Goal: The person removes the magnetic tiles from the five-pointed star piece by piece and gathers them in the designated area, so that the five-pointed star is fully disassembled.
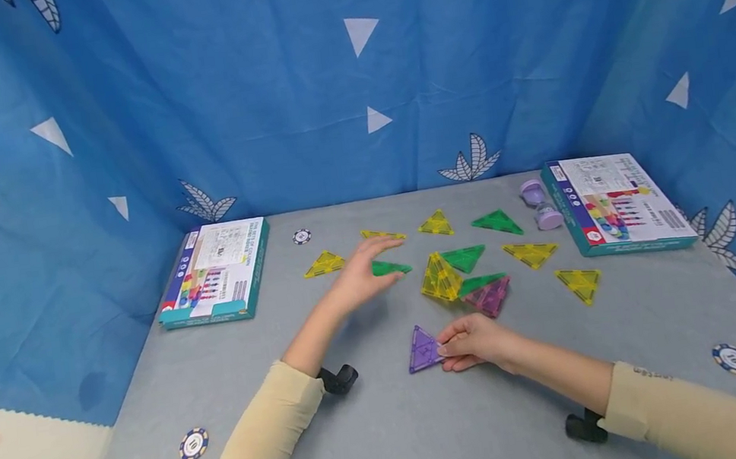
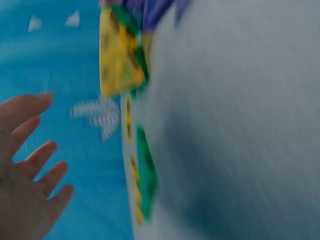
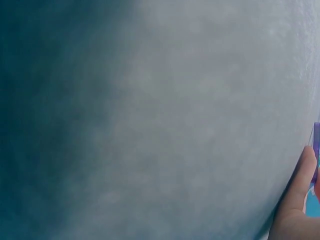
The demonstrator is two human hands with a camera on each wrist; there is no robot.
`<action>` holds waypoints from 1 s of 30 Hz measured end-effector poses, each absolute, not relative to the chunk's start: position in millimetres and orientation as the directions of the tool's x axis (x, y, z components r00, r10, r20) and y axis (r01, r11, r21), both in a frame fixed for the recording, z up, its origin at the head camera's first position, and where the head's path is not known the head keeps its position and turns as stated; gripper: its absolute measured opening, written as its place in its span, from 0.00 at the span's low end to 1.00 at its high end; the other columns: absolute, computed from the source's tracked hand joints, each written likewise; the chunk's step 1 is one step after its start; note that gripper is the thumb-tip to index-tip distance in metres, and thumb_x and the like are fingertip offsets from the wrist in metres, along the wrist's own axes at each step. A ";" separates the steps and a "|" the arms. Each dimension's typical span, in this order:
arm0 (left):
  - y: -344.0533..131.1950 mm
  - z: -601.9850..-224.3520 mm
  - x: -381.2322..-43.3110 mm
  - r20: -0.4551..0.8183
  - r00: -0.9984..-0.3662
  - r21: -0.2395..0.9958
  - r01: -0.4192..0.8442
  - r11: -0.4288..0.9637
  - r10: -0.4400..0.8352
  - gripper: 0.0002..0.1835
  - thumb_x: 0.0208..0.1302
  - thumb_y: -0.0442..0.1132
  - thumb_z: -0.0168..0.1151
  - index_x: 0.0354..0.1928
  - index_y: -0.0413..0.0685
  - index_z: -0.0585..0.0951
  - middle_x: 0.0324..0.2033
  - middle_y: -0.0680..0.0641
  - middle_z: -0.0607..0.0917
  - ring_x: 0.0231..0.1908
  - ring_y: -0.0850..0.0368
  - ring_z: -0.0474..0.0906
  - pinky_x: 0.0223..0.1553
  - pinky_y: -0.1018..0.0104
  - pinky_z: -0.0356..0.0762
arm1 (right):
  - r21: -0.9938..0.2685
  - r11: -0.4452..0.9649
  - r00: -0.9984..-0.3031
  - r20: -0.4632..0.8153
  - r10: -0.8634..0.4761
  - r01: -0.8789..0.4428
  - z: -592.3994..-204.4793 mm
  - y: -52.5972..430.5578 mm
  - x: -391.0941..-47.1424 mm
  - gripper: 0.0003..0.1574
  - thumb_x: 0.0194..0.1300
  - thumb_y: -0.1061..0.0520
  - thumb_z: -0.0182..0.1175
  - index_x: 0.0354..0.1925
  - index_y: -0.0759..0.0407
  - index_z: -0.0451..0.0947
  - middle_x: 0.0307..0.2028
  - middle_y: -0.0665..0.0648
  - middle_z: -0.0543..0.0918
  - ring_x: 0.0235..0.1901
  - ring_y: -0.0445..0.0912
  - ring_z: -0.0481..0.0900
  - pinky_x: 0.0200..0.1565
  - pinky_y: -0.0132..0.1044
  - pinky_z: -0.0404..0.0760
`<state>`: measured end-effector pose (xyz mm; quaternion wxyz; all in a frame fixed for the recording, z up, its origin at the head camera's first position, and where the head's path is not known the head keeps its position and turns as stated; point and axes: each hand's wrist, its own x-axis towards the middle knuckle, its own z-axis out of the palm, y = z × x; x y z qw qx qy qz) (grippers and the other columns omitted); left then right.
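My right hand (image 1: 474, 340) pinches a purple triangular magnetic tile (image 1: 423, 350) between thumb and fingers, near the middle of the table. In the right wrist view only the thumb and a sliver of the purple tile show at the right edge. My left hand (image 1: 361, 276) hovers with spread fingers and holds nothing; a green triangular tile (image 1: 388, 267) lies partly behind it in the head view. Between the hands and a little beyond stands a yellow pyramid of tiles (image 1: 441, 279), with green tiles and a pink tile piece (image 1: 489, 296) against its right side.
Several loose yellow and green triangles lie around, including a yellow tile (image 1: 325, 264) at left and another yellow tile (image 1: 580, 284) at right. Boxes stand at the left (image 1: 215, 273) and right (image 1: 618, 204), the latter beside a purple sand timer (image 1: 540, 204). Poker chips (image 1: 194, 444) dot the table.
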<state>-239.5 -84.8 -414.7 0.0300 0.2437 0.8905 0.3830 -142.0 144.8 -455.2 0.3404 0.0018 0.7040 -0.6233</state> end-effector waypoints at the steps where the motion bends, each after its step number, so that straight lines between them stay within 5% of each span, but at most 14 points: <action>1: -75.5 -414.0 -238.0 0.124 -0.838 0.647 0.474 0.597 0.531 0.32 0.56 0.40 0.68 0.64 0.57 0.70 0.66 0.47 0.64 0.65 0.48 0.57 0.63 0.46 0.56 | -0.876 0.225 -0.769 -0.482 -0.421 0.426 -455.8 144.2 -142.1 0.18 0.61 0.64 0.61 0.47 0.75 0.72 0.30 0.60 0.84 0.30 0.47 0.84 0.35 0.38 0.82; 5: -47.5 -418.4 -236.9 0.041 -0.716 0.506 0.616 0.604 0.697 0.36 0.53 0.46 0.70 0.65 0.61 0.68 0.70 0.47 0.56 0.69 0.47 0.49 0.65 0.46 0.49 | -0.877 0.224 -0.767 -0.480 -0.426 0.425 -458.5 141.4 -141.9 0.18 0.61 0.63 0.61 0.46 0.75 0.72 0.30 0.60 0.84 0.30 0.48 0.84 0.35 0.39 0.82; 10: -30.4 -431.9 -240.7 -0.024 -0.655 0.456 0.665 0.591 0.755 0.32 0.53 0.45 0.71 0.61 0.60 0.72 0.70 0.44 0.55 0.68 0.48 0.50 0.65 0.51 0.54 | -0.879 0.225 -0.763 -0.476 -0.438 0.420 -461.1 138.6 -140.7 0.18 0.61 0.63 0.61 0.46 0.74 0.73 0.29 0.60 0.84 0.30 0.48 0.84 0.34 0.39 0.82; 20: -31.9 -448.3 -231.8 0.023 -0.659 0.431 0.685 0.587 0.752 0.24 0.55 0.48 0.67 0.55 0.60 0.76 0.61 0.49 0.69 0.61 0.53 0.63 0.61 0.61 0.63 | -0.874 0.260 -0.708 -0.486 -0.513 0.411 -455.7 149.2 -131.3 0.14 0.62 0.64 0.60 0.44 0.72 0.74 0.31 0.60 0.82 0.31 0.49 0.84 0.36 0.40 0.82; 30: -48.2 -446.2 -208.0 0.042 -0.704 0.480 0.637 0.604 0.709 0.22 0.55 0.50 0.66 0.54 0.60 0.78 0.58 0.51 0.73 0.58 0.55 0.68 0.59 0.60 0.66 | -0.914 0.263 -0.654 -0.406 -0.639 0.309 -424.0 165.3 -126.0 0.15 0.61 0.61 0.61 0.44 0.72 0.76 0.31 0.60 0.83 0.31 0.49 0.83 0.37 0.44 0.82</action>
